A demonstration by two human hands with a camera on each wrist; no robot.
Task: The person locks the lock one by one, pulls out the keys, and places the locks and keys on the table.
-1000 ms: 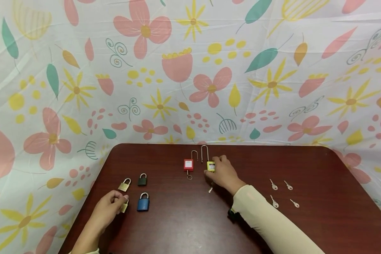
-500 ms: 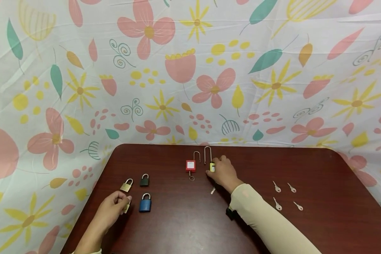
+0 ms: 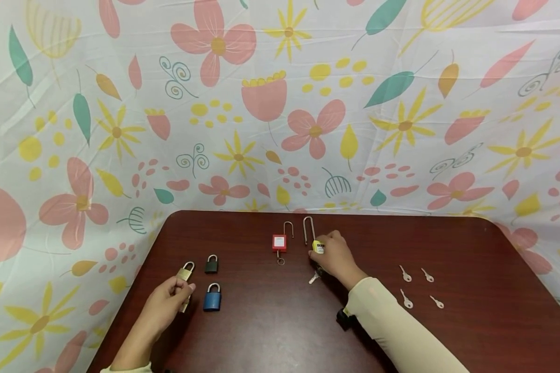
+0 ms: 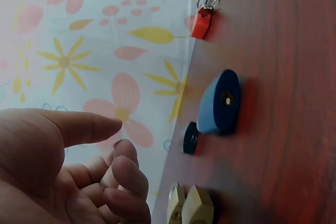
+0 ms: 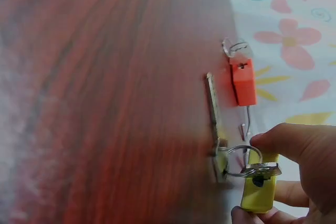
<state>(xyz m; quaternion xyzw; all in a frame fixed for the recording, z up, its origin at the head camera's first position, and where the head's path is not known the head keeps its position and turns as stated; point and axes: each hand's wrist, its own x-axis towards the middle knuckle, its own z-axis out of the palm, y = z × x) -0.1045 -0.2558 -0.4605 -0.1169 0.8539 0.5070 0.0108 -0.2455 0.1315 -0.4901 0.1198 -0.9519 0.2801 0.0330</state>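
Note:
My right hand (image 3: pixel 339 261) grips a yellow padlock (image 5: pixel 258 195) by its body. The padlock's long shackle points toward the curtain and stands open. A key (image 5: pixel 262 169) sits in its keyhole, and a ring (image 5: pixel 244 149) links it to a second, hanging key (image 5: pixel 212 103). My left hand (image 3: pixel 165 303) hovers at two brass padlocks (image 3: pixel 184 273), thumb and fingertips near each other, nothing between them. In the left wrist view both brass padlocks (image 4: pixel 198 208) stand on the table beyond its fingers. A blue padlock (image 3: pixel 212 299) and a black padlock (image 3: pixel 211 265) are just right of that hand.
A red padlock (image 3: pixel 279 242) with an open shackle and its key ring lies left of the yellow one. Several loose keys (image 3: pixel 406 300) lie on the table's right side. The dark wooden table (image 3: pixel 270 331) ends at a flower-print curtain (image 3: pixel 270 181).
My right hand has shifted slightly right, moving the yellow padlock, and its label has turned. My left hand has moved a little over the brass padlocks, covering more of the upper one.

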